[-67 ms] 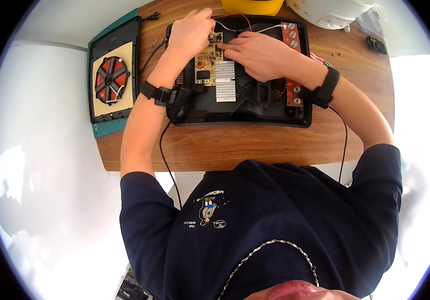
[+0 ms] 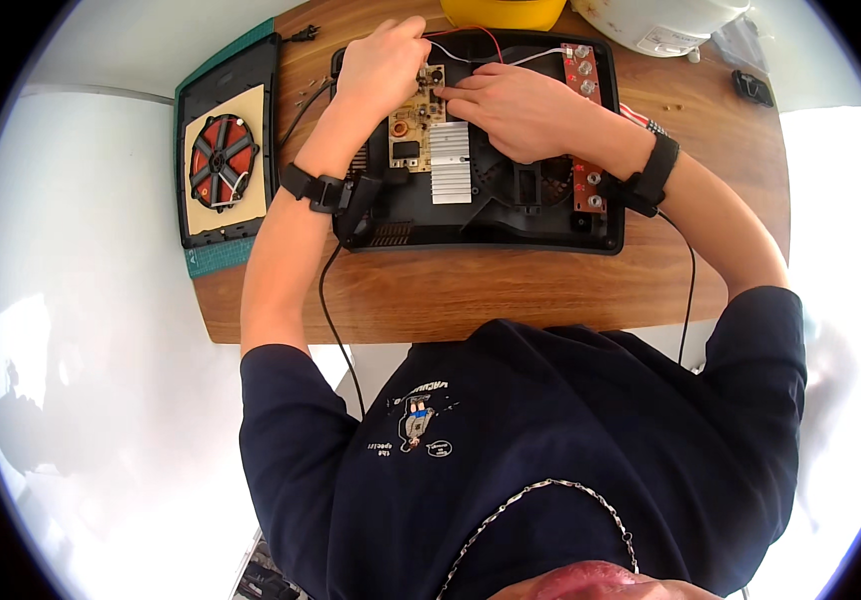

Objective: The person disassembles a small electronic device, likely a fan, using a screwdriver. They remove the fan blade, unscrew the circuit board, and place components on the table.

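Note:
An opened black appliance housing (image 2: pixel 531 235) lies on the wooden table before me. Inside it sit a tan circuit board (image 2: pixel 410 152), a ribbed silver heatsink (image 2: pixel 452 185) and, along the right side, a red circuit board (image 2: pixel 588 190). My left hand (image 2: pixel 383 65) is closed, fingers bent down at the board's upper end; what they pinch is hidden. From the right, my right hand (image 2: pixel 519 108) reaches across with its fingers stretched out, fingertips at the board's upper right edge. A thin red wire (image 2: pixel 486 32) and a white wire (image 2: pixel 448 50) run near both hands.
At the left, a black-framed panel (image 2: pixel 276 140) bearing a round red-and-black coil (image 2: pixel 224 162) rests on a green cutting mat (image 2: pixel 221 258). Small screws (image 2: pixel 313 93) lie beside the housing. A yellow container (image 2: pixel 506 12), a white container (image 2: pixel 656 25) and a black clip-like object (image 2: pixel 752 88) stand farther back.

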Motion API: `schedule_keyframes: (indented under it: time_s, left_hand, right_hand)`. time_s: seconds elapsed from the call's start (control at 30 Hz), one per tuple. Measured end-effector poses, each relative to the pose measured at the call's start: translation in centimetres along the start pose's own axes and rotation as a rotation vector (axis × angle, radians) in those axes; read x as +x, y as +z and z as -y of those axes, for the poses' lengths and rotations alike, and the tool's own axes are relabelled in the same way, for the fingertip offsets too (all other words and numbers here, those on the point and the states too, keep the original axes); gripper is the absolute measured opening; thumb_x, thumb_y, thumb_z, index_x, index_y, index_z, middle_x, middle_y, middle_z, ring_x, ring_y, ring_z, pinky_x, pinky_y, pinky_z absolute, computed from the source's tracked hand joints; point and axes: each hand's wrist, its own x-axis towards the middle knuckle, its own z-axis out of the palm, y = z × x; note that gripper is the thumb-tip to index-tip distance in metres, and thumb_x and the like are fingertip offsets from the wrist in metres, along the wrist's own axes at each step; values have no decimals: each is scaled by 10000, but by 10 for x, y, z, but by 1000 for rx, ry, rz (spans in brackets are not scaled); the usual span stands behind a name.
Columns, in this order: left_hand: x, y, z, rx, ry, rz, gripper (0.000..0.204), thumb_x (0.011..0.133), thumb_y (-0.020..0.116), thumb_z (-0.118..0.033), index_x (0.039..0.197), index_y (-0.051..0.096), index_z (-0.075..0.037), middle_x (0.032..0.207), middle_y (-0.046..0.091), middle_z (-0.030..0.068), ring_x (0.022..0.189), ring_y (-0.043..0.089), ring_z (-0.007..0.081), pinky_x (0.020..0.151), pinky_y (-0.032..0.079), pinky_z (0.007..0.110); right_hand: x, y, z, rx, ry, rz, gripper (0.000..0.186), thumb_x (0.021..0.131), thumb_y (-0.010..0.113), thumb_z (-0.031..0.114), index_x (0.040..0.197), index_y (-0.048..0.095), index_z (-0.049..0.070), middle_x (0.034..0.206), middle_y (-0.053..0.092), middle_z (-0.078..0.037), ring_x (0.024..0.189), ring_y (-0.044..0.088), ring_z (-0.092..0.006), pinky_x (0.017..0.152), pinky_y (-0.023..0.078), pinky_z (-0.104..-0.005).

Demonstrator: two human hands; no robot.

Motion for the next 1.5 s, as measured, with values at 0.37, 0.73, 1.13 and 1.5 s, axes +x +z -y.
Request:
schedule_keyframes:
  time_s: [0.37,0.73,1.13,1.5]
  left_hand:
    - [19,-47,-8,-67,-112,-25,65,832,718,-55,803,680,-10,991,563,121,980,617,311,715,553,428]
    - [18,-104,-26,-203,7,-186,103,877,748,-137,885,678,-63,894,555,80,821,643,277,599,522,394]
    - [-40,-77,-61,-362,-183,-278,40,898,723,-115,899,708,-77,940,616,23,835,680,234,659,562,355]
    - [2,-22,-46,-322,-182,-12,136,946,679,-178,991,731,-60,973,658,93,879,689,324,765,565,421]
  right_hand:
    - [-3,6,-1,-128,-32,-90,491,827,592,50,1310,592,-39,1296,685,-157,1144,660,-283,1015,492,-382]
    - [-7,0,-5,51,-4,-44,490,886,601,62,1368,570,-26,1384,623,-167,1234,619,-319,1082,475,-412]
    - [-82,-71,1,304,609,-527,120,942,638,117,1019,697,47,905,703,-116,825,692,-313,753,559,-403]
    - [-113,-44,37,96,823,-383,365,912,718,197,1235,614,61,1145,621,-135,1120,602,-350,955,506,-448]
